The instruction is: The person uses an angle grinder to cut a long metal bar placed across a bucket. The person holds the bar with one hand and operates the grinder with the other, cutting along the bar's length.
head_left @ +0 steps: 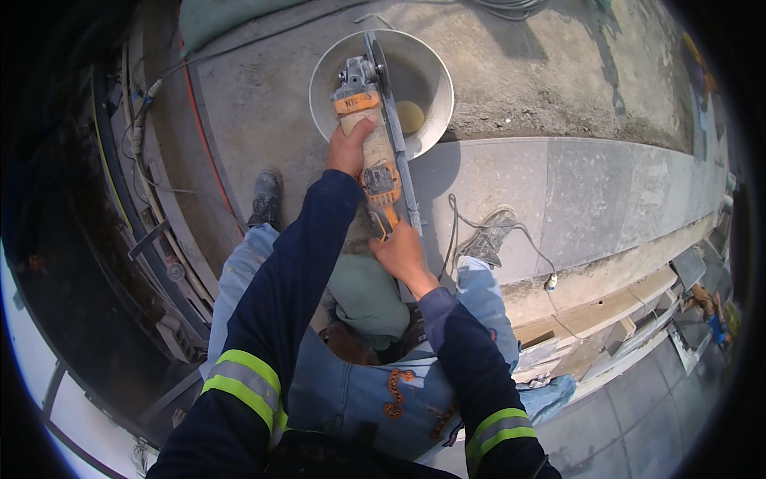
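Note:
My left hand (349, 148) grips the front body of an orange and grey angle grinder (371, 136), just behind its head. At the grinder's rear end, my right hand (403, 254) is closed around the handle. The tool points away from me, its disc (380, 64) on edge over a round grey bucket (431, 68) that holds murky water. A thin grey slab edge (399, 152) runs along the grinder's right side. My legs in jeans straddle the work, one shoe (266, 198) on the left, the other shoe (487, 235) on the right.
A power cord (511, 231) snakes across the grey stone paving (574, 199) on the right. Rough concrete (558, 72) lies beyond the bucket. Cables and an orange hose (203, 136) run along the left. Wooden boards and stone pieces (590, 335) lie lower right.

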